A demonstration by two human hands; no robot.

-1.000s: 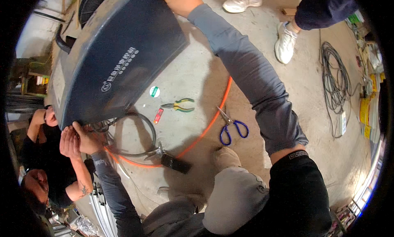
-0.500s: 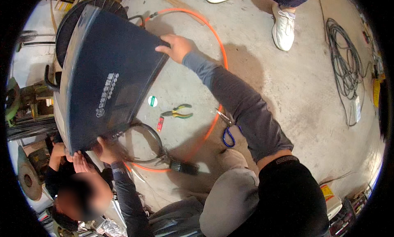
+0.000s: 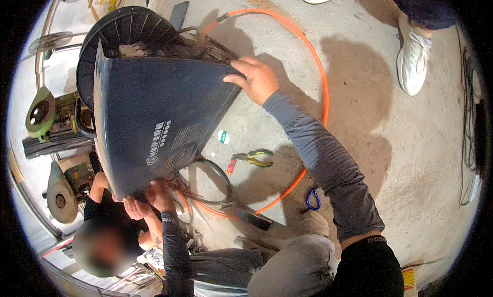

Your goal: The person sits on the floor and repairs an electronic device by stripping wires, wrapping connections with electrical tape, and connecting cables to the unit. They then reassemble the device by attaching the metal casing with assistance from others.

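A large dark metal machine housing cover (image 3: 149, 107) with white printing stands tilted in front of me at the left. My right hand (image 3: 257, 81) is closed on its far right corner, thumb on the outer face. At the near edge, my left hand (image 3: 158, 195) is closed on the lower corner, its fingertips partly hidden. Beside it a co-worker's hand (image 3: 134, 207) touches the same edge. Along the cover's far edge, inner machine parts (image 3: 132, 51) show, with a black cable reel (image 3: 123, 27) behind them.
Pliers with yellow-green handles (image 3: 254, 158), a small red packet (image 3: 231, 166) and a round white-green sticker (image 3: 223, 137) lie on the concrete floor inside an orange hose loop (image 3: 324, 91). Blue-handled scissors (image 3: 312, 199) lie near my right forearm. Another person's white shoe (image 3: 412, 60) stands far right.
The cover has tipped, both my hands still on it; its far edge now shows the machine parts inside. The whole view has shifted, so floor items appear farther right.
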